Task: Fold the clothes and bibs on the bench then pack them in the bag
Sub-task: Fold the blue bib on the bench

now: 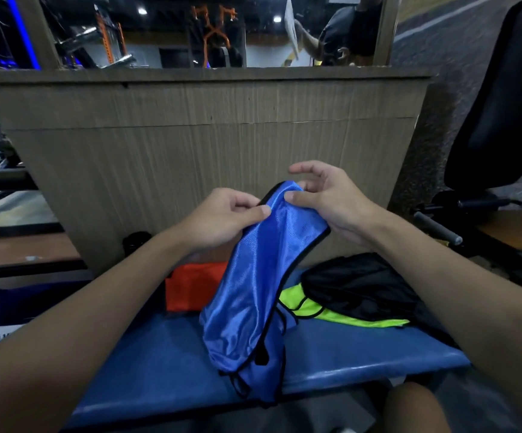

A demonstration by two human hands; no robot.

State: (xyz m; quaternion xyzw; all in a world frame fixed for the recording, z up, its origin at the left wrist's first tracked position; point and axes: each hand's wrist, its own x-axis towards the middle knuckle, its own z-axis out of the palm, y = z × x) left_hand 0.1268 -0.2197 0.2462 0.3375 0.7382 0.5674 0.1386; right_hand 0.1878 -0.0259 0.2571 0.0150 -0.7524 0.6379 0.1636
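Observation:
A shiny blue bib (253, 292) with black trim hangs in front of me, its lower end draped over the front of the blue bench (159, 364). My left hand (222, 217) pinches its upper edge between thumb and fingers. At the top corner, my right hand (325, 201) pinches the same bib with thumb and a finger, the other fingers spread. On the bench lie an orange folded cloth (191, 285), a neon yellow bib (331, 314) and a black garment (362, 285) partly over the yellow one.
A wood-panelled wall (191, 135) stands right behind the bench, with a mirror above it. A black padded gym machine (500, 104) stands at the right. A dark bench or frame (19, 251) is at the left.

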